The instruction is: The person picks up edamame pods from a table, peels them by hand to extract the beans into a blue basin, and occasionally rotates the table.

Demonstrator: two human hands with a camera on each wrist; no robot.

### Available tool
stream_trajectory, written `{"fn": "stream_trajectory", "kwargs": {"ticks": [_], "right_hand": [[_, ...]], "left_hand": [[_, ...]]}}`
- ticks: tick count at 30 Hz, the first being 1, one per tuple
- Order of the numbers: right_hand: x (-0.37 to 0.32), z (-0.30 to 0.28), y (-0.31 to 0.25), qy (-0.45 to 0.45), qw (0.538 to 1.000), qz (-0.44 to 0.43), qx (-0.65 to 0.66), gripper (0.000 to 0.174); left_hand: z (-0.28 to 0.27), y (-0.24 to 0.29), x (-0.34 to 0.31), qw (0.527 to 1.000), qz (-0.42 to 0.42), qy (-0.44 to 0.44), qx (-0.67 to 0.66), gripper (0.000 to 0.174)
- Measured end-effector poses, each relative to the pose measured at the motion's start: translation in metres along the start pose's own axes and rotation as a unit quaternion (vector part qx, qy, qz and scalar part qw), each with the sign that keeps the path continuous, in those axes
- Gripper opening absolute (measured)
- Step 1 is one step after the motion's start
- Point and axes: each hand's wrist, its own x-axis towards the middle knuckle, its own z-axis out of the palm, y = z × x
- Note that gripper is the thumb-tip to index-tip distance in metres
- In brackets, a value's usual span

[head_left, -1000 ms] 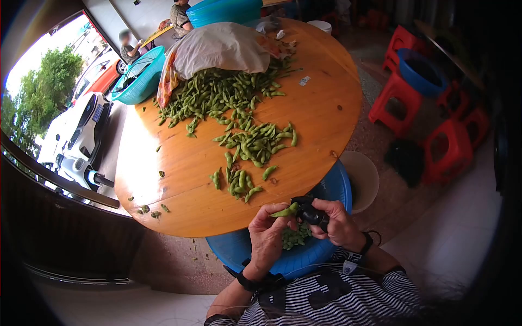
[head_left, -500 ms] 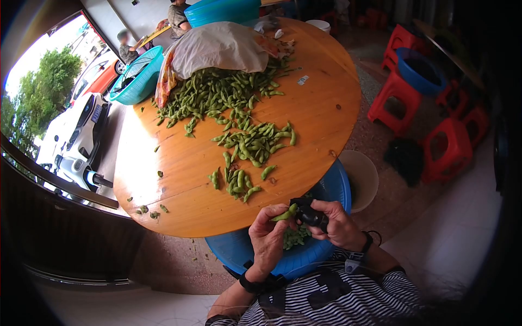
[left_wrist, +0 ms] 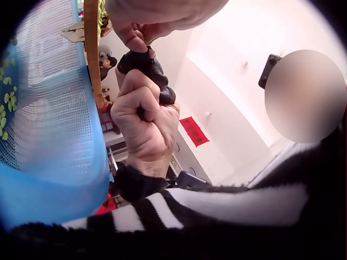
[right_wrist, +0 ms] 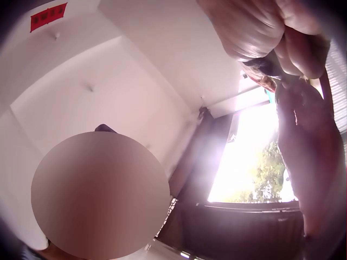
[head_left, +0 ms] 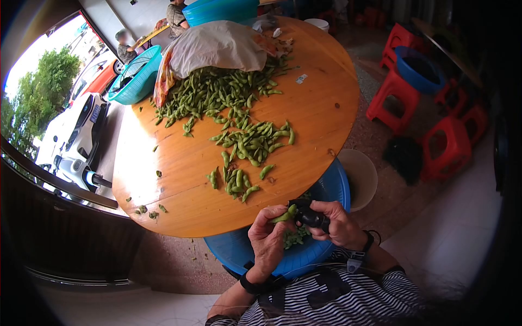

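The left fingers (head_left: 270, 212) pinch a pod (head_left: 282, 217), plain only in head view.

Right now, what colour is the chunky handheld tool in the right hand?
Black. The chunky handheld tool shows best in the head view.

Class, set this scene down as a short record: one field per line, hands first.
Left hand: pinches a green pod
Right hand: grips a black tool
Table: wooden, with scattered pods and a larger pile partly under a pale covering
Blue basket: below the table edge, holding small green pieces
Red stools: to the table's right
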Motion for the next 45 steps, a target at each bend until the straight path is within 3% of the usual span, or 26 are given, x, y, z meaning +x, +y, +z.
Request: {"fn": "stream_trajectory", "kwargs": {"ticks": [6, 12, 15, 19, 21, 25, 26, 27, 28, 30, 34, 36, 40, 45], "right_hand": [[0.000, 0.007, -0.002, 0.043, 0.995, -0.022, -0.083, 0.035], [-0.005, 0.001, -0.001, 0.008, 1.000, 0.001, 0.011, 0.035], [-0.004, 0.010, -0.004, 0.055, 0.998, 0.008, 0.003, 0.036], [-0.001, -0.002, 0.002, 0.032, 0.998, -0.016, -0.056, 0.040], [-0.001, -0.001, -0.002, 0.020, 0.997, -0.021, -0.075, 0.045], [0.002, -0.001, -0.002, 0.043, 0.985, 0.006, -0.169, 0.050], [0.007, -0.001, 0.003, 0.037, 0.940, -0.143, -0.309, 0.052], [0.011, -0.001, 0.006, 0.029, 0.853, -0.287, -0.434, 0.055], [0.009, -0.001, 0.008, 0.029, 0.853, -0.288, -0.434, 0.055], [0.004, -0.001, 0.010, 0.054, 0.788, -0.282, -0.545, 0.058], [0.001, 0.005, 0.007, 0.041, 0.751, -0.246, -0.612, 0.055], [0.000, 0.006, 0.011, 0.051, 0.705, -0.256, -0.660, 0.054], [-0.001, 0.007, 0.013, 0.042, 0.700, -0.266, -0.661, 0.053], [-0.002, 0.010, 0.014, 0.045, 0.733, -0.267, -0.624, 0.050]], "left_hand": [[0.002, 0.001, 0.000, 1.000, 0.013, -0.018, 0.001, 0.016], [0.005, 0.002, -0.005, 1.000, 0.014, 0.001, 0.007, 0.015], [0.006, 0.001, -0.005, 1.000, 0.015, 0.005, 0.008, 0.013], [0.005, 0.005, 0.000, 1.000, 0.023, -0.009, 0.016, 0.011], [0.004, 0.014, 0.001, 0.991, -0.113, -0.019, -0.073, 0.008], [0.001, 0.020, 0.006, 0.971, -0.184, -0.047, -0.144, 0.006], [0.001, 0.021, 0.007, 0.960, -0.206, -0.046, -0.182, 0.005], [0.000, 0.021, 0.008, 0.948, -0.226, -0.045, -0.219, 0.004], [0.000, 0.021, 0.009, 0.949, -0.225, -0.045, -0.218, 0.004], [0.000, 0.018, 0.009, 0.943, -0.233, -0.044, -0.232, 0.007], [0.003, 0.018, 0.010, 0.938, -0.227, -0.050, -0.256, 0.007], [0.007, 0.024, 0.010, 0.945, -0.235, -0.016, -0.227, 0.009], [-0.005, 0.015, 0.008, 0.957, -0.213, -0.057, -0.191, 0.016], [-0.014, 0.009, 0.007, 0.976, -0.185, -0.080, -0.081, 0.024]]}}
